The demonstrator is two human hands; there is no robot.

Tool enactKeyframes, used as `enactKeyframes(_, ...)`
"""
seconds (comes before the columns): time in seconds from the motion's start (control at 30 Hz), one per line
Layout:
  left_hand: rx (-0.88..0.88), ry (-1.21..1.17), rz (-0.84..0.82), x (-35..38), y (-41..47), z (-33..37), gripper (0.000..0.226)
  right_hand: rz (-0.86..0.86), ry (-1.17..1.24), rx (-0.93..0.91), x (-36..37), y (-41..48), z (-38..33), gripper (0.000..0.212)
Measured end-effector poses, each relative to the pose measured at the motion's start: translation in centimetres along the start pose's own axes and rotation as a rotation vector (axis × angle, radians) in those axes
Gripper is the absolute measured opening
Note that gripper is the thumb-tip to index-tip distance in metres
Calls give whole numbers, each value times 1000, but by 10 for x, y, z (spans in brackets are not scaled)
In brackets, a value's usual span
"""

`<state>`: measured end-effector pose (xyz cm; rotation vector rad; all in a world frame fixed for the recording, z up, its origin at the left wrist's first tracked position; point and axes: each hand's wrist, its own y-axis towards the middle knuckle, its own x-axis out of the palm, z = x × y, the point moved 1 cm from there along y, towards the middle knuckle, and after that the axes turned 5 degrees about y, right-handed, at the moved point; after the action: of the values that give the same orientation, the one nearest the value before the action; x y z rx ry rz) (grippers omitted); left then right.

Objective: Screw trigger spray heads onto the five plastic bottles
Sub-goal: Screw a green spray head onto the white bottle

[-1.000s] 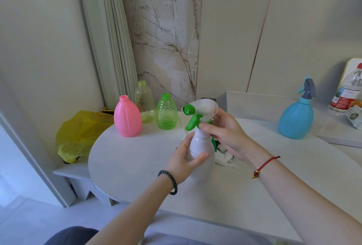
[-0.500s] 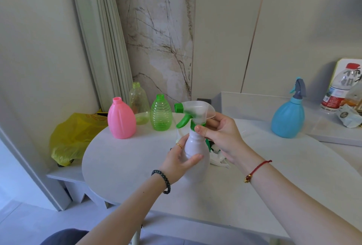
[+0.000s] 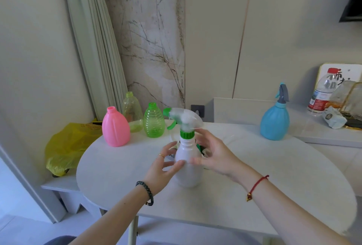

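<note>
The centre bottle (image 3: 189, 170) stands upright mid-worktop (image 3: 254, 176) with a spray head (image 3: 184, 118) on its neck, and loose spray heads (image 3: 199, 147) lie just behind it, mostly hidden. At the back left stand the leftmost open bottle (image 3: 116, 130), the rear open bottle (image 3: 132, 115) behind it and the right open bottle (image 3: 153, 122) beside them. The far-right bottle (image 3: 274, 122) stands at the back right before a ledge (image 3: 323, 136) carrying a water bottle (image 3: 322, 93), and a bag (image 3: 64, 146) sits left of the worktop.

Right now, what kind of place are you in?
Probably a room in someone's home, though I can't be sure. A tied-back curtain hangs at the back, a white table stands in front, and a water bottle sits on the side ledge.
</note>
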<state>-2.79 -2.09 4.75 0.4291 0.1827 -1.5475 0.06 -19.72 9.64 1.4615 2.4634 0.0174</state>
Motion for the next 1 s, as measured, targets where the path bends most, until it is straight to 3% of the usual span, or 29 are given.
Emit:
enactKeyframes(0.1, 1, -66, 24, 4, -2, 5, 41, -43, -125, 64, 2, -15, 24, 85)
enactKeyframes(0.27, 70, -32, -19, 26, 3, 26, 45, 119, -205, -96, -7, -32, 30, 79)
enactKeyframes(0.57, 192, -85, -215, 140, 103, 114, 42, 509, -96, -102, -141, -48, 24, 72)
enactKeyframes(0.73, 95, -25, -296, 222, 139, 121, 58, 713, -71, -42, -203, -56, 58, 68)
enactKeyframes(0.87, 50, -2, -332, 263, 149, 104, 73, 759, -83, 5, -227, -60, 91, 68)
enactKeyframes(1.0, 14, -53, -351, 276, 154, 91, 68, 784, -107, 23, -235, -58, 109, 69)
